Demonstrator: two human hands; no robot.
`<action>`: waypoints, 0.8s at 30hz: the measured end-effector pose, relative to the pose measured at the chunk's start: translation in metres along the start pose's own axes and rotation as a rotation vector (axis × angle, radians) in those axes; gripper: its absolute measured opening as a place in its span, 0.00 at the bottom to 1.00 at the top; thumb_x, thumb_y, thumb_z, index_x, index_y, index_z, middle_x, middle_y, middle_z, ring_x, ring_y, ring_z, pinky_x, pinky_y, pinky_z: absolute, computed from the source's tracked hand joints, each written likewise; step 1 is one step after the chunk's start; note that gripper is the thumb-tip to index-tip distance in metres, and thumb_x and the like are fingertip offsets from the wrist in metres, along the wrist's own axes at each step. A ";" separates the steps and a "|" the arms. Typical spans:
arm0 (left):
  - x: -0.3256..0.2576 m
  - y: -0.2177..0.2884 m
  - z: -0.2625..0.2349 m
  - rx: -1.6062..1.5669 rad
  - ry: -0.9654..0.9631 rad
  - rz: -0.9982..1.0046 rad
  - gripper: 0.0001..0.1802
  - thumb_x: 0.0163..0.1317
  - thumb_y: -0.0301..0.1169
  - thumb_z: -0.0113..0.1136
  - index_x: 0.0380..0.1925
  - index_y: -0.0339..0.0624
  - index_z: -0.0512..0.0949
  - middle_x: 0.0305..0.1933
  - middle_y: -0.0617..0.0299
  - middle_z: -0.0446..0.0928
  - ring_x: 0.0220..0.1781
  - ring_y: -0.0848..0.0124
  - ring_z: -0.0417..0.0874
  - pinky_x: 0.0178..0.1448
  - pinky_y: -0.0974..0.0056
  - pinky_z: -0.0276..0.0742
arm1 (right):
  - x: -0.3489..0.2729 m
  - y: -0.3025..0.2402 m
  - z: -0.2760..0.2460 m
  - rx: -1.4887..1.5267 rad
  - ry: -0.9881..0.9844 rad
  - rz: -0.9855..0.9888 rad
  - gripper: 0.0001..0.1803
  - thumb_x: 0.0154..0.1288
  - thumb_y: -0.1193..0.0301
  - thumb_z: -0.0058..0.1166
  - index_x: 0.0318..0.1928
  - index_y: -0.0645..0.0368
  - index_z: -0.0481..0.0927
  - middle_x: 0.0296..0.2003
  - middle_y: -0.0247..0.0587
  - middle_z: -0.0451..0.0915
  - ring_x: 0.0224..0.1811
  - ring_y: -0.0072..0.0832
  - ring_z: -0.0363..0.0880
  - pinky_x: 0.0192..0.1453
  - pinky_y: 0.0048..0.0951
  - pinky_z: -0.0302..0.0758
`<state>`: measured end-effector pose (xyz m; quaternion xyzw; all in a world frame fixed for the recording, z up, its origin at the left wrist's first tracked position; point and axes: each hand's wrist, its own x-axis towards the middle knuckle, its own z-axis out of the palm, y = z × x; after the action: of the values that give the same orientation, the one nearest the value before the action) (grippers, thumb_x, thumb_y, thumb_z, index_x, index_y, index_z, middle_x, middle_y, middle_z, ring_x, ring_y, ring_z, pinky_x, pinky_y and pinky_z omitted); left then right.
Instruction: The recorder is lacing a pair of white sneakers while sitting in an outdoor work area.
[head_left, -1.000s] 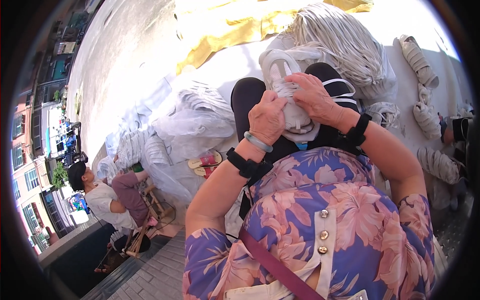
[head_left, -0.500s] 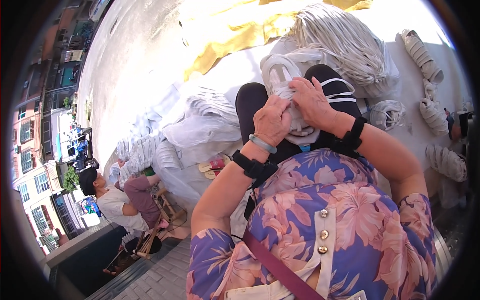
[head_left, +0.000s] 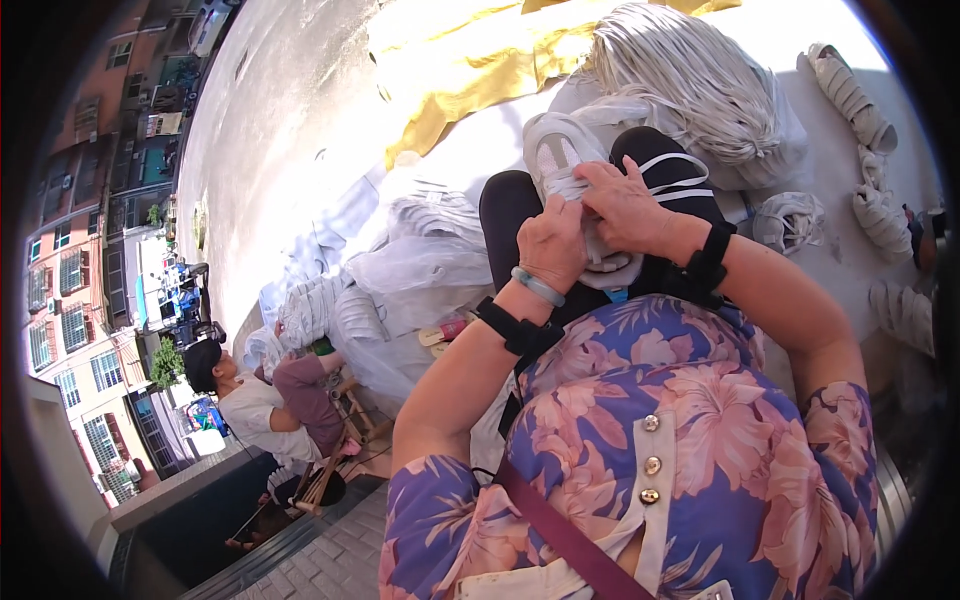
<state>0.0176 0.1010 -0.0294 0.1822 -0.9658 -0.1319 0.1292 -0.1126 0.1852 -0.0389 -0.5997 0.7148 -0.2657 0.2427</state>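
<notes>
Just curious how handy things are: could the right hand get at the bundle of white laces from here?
Probably yes, once freed: the right hand is busy at the lacing of the white sneaker. The lace bundle lies just past the right knee, its upper side apparently uncovered.

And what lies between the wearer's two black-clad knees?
A pale shoe, between the left knee and right knee, with the left hand and right hand over it; the head view shows this.

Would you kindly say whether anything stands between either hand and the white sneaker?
Nothing visible does: the left hand and right hand both touch the white sneaker; loose lace lies aside over the right knee.
</notes>
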 end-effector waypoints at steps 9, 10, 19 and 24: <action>0.009 0.003 -0.002 0.026 -0.124 -0.072 0.05 0.54 0.30 0.52 0.30 0.42 0.72 0.31 0.52 0.73 0.29 0.52 0.78 0.31 0.53 0.74 | 0.001 -0.002 -0.004 -0.069 -0.018 0.019 0.15 0.47 0.76 0.49 0.38 0.61 0.79 0.55 0.46 0.66 0.61 0.40 0.61 0.64 0.65 0.46; 0.008 0.003 -0.004 0.039 -0.124 -0.087 0.05 0.55 0.30 0.51 0.29 0.42 0.71 0.31 0.52 0.73 0.30 0.52 0.77 0.31 0.53 0.73 | 0.000 0.000 -0.004 -0.071 -0.018 0.022 0.15 0.47 0.76 0.49 0.38 0.61 0.79 0.55 0.46 0.66 0.61 0.40 0.61 0.64 0.65 0.46; -0.065 -0.111 -0.070 0.241 0.045 -0.350 0.05 0.54 0.27 0.55 0.26 0.41 0.69 0.29 0.55 0.70 0.34 0.56 0.74 0.35 0.56 0.71 | -0.019 0.061 -0.033 -0.105 0.569 -0.003 0.05 0.57 0.76 0.47 0.35 0.56 0.71 0.31 0.37 0.75 0.38 0.37 0.74 0.63 0.45 0.58; -0.095 -0.128 -0.071 0.136 -0.112 -0.438 0.06 0.53 0.29 0.56 0.28 0.41 0.70 0.29 0.55 0.71 0.33 0.55 0.74 0.36 0.55 0.69 | -0.006 0.059 -0.028 0.061 0.687 0.041 0.05 0.61 0.76 0.47 0.39 0.59 0.73 0.30 0.38 0.76 0.36 0.33 0.75 0.49 0.27 0.70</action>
<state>0.1648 0.0074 -0.0214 0.3882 -0.9155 -0.1015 0.0310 -0.1731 0.2018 -0.0580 -0.4530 0.7584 -0.4685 0.0109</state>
